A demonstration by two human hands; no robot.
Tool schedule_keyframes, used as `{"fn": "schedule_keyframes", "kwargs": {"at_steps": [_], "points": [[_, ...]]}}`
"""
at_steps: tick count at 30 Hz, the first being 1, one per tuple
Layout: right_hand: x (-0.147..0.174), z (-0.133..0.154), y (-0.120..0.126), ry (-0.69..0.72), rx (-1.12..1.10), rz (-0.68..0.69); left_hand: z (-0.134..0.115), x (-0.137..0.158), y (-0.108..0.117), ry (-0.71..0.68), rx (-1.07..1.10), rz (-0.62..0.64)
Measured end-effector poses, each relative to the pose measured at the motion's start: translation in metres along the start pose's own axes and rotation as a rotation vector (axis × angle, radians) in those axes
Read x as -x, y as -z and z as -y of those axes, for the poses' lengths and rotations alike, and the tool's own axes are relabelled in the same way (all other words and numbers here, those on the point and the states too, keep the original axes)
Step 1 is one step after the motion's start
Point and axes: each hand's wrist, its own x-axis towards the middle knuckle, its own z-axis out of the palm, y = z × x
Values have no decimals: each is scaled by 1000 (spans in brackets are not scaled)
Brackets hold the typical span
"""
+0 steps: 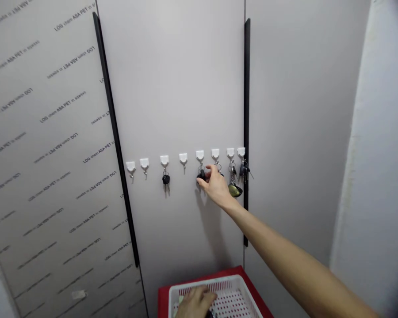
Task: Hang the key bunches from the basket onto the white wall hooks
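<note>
My right hand [216, 187] reaches up to a row of white adhesive hooks on a pale cabinet door. Its thumb and fingers close round the black-headed keys [200, 175] hanging from one hook [200, 155]; part of another key ring behind the fingers is hidden. Low down, my left hand [196, 302] is inside a white plastic basket [248, 291], fingers curled downward. Something dark shows by its fingertips, too covered to name. Other keys [166, 179] hang to the left, and keys with a greenish oval fob [235, 190] hang to the right.
Two hooks [144, 163] at the far left and one hook [183, 158] mid-row carry nothing. More dark keys [244, 170] hang at the right end. Long black handles [247, 88] edge the door. Beneath the basket is a red surface [163, 300]. A white wall [378, 176] stands at right.
</note>
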Motion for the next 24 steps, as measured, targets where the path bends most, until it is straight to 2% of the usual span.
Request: {"fn": "schedule_keyframes", "kwargs": {"at_steps": [2, 7, 9, 12, 16, 18, 24], "points": [[-2, -1, -4, -18, 20, -9, -1, -4, 37, -55, 82, -192], [-3, 4, 10, 43, -60, -62, -23, -37, 166, 65, 192, -833], [-10, 11, 18, 93, -70, -102, -33, -55, 203, 125, 158, -1006], [-26, 25, 26, 169, -63, -159, -40, -77, 231, 196, 37, -1037], [-43, 36, 31, 190, -50, -126, -42, -85, 245, 190, -48, -989], [-44, 35, 34, 160, -51, -18, -45, -79, 255, 139, -58, -969], [-23, 27, 40, 120, -55, 526, -61, -59, 293, 18, -289, -758]]}}
